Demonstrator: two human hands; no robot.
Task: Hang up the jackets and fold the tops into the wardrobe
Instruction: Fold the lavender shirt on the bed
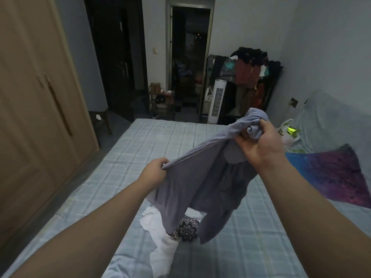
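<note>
While aloft, grey top [180,189] in curled fingers [241,142]: left hand [154,174], right hand [260,142].

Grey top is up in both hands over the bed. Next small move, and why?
Probably work the right hand along to a clean edge: it grips a bunched wad of the grey top, while the left hand pinches an edge, so the fabric hangs twisted.

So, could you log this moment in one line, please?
left hand, right hand grip grey top | above bed | wardrobe shut
</note>
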